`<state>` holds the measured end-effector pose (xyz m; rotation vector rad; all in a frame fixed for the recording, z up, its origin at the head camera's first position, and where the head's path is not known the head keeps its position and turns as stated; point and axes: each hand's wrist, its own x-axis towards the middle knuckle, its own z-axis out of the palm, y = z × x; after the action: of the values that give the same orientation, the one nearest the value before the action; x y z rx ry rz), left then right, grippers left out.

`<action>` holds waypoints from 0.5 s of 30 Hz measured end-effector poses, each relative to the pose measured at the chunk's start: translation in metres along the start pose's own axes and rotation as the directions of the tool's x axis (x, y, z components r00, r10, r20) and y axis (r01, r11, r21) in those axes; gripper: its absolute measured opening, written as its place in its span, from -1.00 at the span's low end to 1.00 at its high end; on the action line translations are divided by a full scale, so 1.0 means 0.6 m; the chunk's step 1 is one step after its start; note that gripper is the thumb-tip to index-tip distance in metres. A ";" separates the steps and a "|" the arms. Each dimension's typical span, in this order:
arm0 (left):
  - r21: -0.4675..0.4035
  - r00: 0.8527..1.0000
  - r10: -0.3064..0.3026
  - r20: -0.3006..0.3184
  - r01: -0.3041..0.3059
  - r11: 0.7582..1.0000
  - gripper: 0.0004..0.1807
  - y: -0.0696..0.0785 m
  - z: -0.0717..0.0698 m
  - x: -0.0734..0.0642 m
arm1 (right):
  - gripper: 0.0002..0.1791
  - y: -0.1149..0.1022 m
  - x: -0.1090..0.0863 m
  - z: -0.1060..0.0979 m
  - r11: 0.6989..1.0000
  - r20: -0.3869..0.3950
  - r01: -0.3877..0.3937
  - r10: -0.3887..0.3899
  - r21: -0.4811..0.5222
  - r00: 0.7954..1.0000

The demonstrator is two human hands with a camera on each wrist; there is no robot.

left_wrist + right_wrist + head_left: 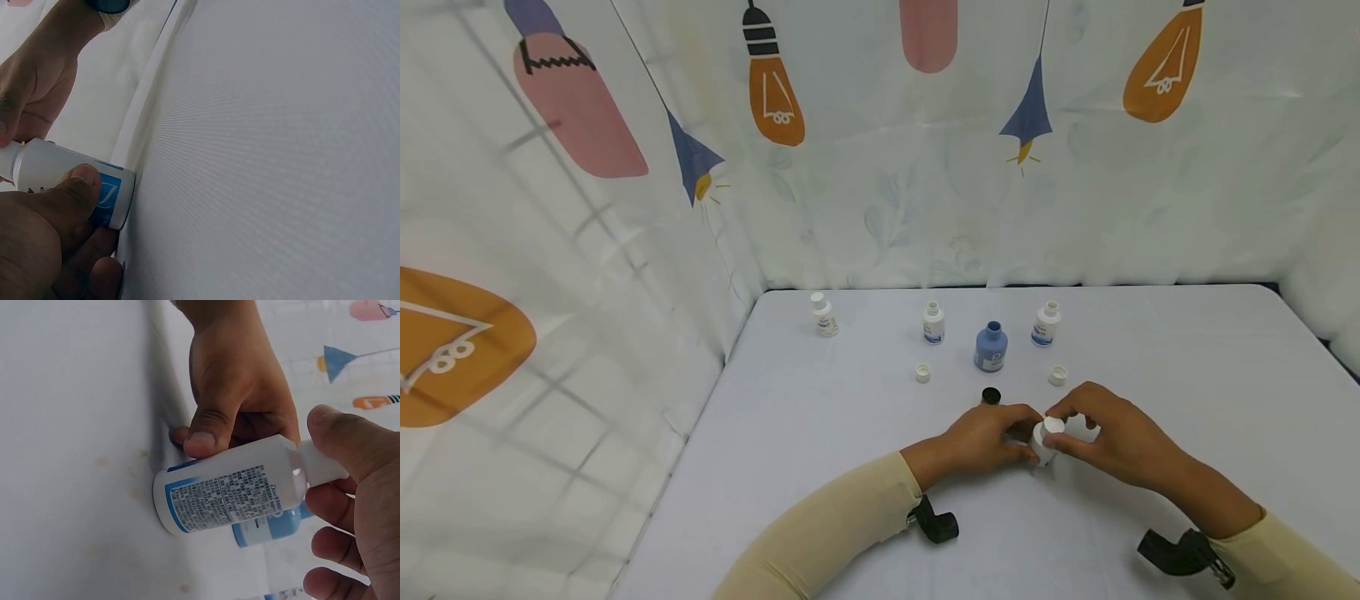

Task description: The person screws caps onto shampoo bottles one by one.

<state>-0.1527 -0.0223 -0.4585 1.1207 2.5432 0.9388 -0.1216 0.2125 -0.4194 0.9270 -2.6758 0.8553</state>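
A small white bottle (231,494) with a blue-edged printed label stands near the table's front. My left hand (981,440) grips its body from the left, the thumb lying along the label in the left wrist view. At the bottle's top, my right hand (1123,437) pinches the white cap (322,464) between thumb and index finger, the other fingers loosely bent beside it. The cap sits at the bottle's neck. A dark round cap (991,395) lies just beyond my left hand, partly hidden by it.
Farther back stand an uncapped blue bottle (991,350), two uncapped white bottles (933,325) and, at the far left, a capped white bottle (825,318). Two loose white caps (922,372) lie in front of them. A patterned curtain (880,208) borders the table (820,392).
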 end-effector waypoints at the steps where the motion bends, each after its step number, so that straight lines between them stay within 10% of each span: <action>1: 0.001 1.000 -0.001 0.001 0.001 1.000 -0.48 0.000 0.000 0.000 | -0.58 0.000 0.000 0.000 1.000 0.005 -0.006 0.006 -0.003 1.000; 7: -0.003 1.000 -0.005 0.003 0.005 1.000 -0.48 -0.002 0.001 0.001 | -0.48 0.001 -0.003 -0.003 1.000 0.046 -0.024 0.023 0.012 0.999; 15: 0.012 1.000 0.004 -0.003 -0.004 1.000 -0.46 -0.002 0.000 0.001 | -0.43 0.006 0.000 -0.012 0.985 0.038 0.153 -0.156 0.082 0.987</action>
<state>-0.1537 -0.0227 -0.4596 1.1285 2.5533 0.9287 -0.1241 0.2187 -0.4152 1.1675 -2.5813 0.9206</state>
